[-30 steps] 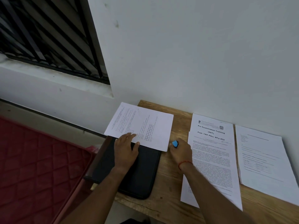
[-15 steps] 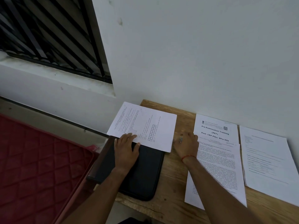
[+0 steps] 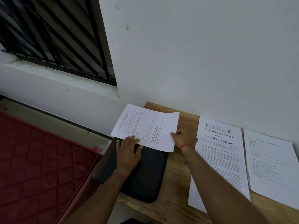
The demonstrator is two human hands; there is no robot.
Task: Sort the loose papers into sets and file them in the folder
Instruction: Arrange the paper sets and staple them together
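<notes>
Head view, looking down on a wooden table [image 3: 175, 183] set against a white wall [image 3: 202, 54].

Surroundings: a barred window [image 3: 48, 34] sits far left, with a red quilted mat [image 3: 40, 159] below it, left of the table. On the right half of the table lie two lots of printed papers. The headed stack [image 3: 218, 136], titled "Pre Examination Training", has a text page overlapping its near part. A second stack [image 3: 271, 159] lies just beside it at the right edge. The right forearm crosses over the near part of the headed stack and hides some of it.

Task items: a black folder [image 3: 145, 177] lies closed at the left end of the table, its left side overhanging the edge. A loose sheet [image 3: 145, 125] with a small printed grid lies across the folder's far end, and its far left corner projects past the table.

Hands: the left hand [image 3: 127, 152] rests flat on the folder, fingers straight, with the fingertips on the sheet's near edge. The right hand [image 3: 184, 138], a red thread [image 3: 186, 145] at its wrist, pinches the sheet's right edge, thumb on top. The sheet's far right corner curls upward.
</notes>
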